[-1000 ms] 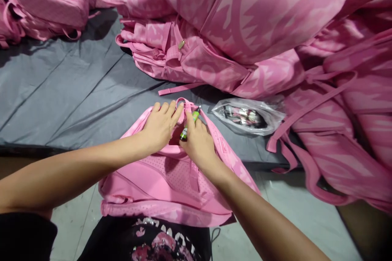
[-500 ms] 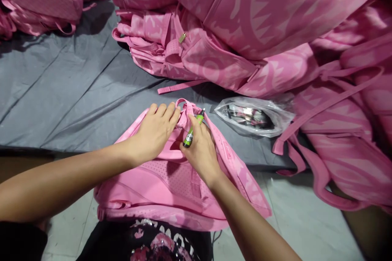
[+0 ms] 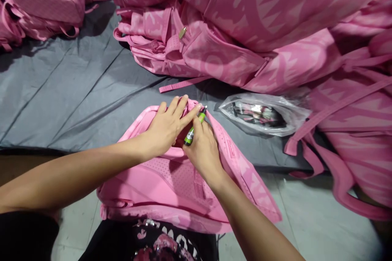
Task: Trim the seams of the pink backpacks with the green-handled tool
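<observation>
Both hands now sit closer on the pink bag, left hand spreading fingers rightward, right hand gripping a green pen in curled fingers.

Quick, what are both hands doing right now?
Left hand: on the bag, fingers extended; whether it grips can't be told.
Right hand: closed, holding green tube.

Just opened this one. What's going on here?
A person is handling a pink bag at the edge of a grey-covered table. The right hand holds a slim green tube against the bag's upper part; the left hand rests there too, its fingertips close to the tube's tip. Beyond are more pink bags, and to the right lies a clear plastic bag with small items inside.
</observation>
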